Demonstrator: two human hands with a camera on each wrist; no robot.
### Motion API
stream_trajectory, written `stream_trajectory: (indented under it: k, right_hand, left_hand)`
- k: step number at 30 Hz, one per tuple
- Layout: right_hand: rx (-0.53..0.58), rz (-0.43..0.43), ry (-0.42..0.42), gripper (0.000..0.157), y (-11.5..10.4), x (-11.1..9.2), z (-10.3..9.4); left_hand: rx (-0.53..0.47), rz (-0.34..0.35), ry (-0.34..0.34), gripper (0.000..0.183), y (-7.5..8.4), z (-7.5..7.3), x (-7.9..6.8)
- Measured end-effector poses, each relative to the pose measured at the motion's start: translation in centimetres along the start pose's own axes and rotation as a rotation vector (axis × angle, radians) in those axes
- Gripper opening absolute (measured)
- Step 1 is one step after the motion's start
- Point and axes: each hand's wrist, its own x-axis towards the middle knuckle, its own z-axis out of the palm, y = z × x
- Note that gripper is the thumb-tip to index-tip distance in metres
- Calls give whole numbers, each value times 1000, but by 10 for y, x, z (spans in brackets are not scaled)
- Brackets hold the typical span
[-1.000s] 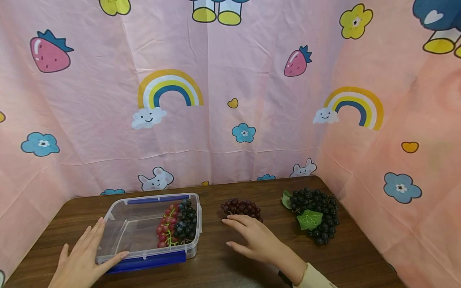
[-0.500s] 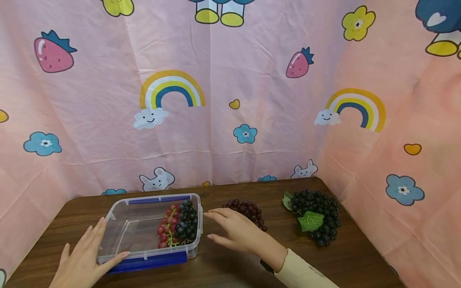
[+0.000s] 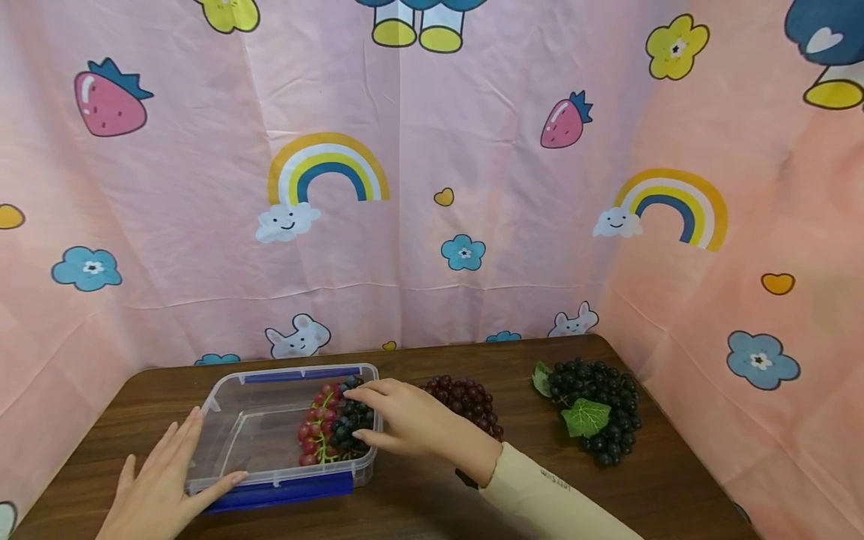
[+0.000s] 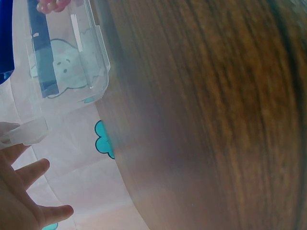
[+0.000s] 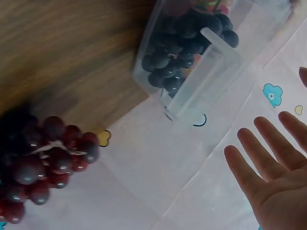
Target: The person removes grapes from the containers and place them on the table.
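Note:
A clear plastic food container (image 3: pixel 250 431) with blue clips stands on the left of the table. Along its right side lie a bunch of red grapes (image 3: pixel 316 427) and, beside it, a bunch of black grapes (image 3: pixel 346 431). My left hand (image 3: pixel 155 480) rests on the container's left end, fingers spread and straight, thumb over the front rim. Above the right rim is my right hand (image 3: pixel 401 420), its fingers extended over the black grapes and overlapping them in the head view. The right wrist view shows that hand (image 5: pixel 276 167) with straight, parted fingers and nothing in it.
A dark red bunch of grapes (image 3: pixel 466 401) lies just right of the container, partly behind my right forearm. Farther right, near the table's edge, is a large black bunch (image 3: pixel 607 405) with green leaves (image 3: pixel 586 418). A patterned pink cloth (image 3: pixel 466 187) hangs behind the brown table (image 3: pixel 513 480).
My right hand has moved left, from in front of the dark red grapes to over the black grapes at the container's right side. The left hand keeps its place on the container.

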Motion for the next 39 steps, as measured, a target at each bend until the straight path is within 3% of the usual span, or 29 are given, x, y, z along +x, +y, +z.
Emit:
stream_trajectory:
  k: [17, 29, 39]
  right_hand:
    - [-11, -79, -203, 55, 6, 66, -12]
    - [-98, -164, -359, 60, 20, 110, 19]
    - [-211, -220, -493, 58, 10, 133, 39]
  left_hand:
    - [12, -8, 11, 119, -1, -3, 1]
    - [7, -11, -7, 118, -2, -1, 2]
    - [7, -22, -11, 119, 1, -1, 2]
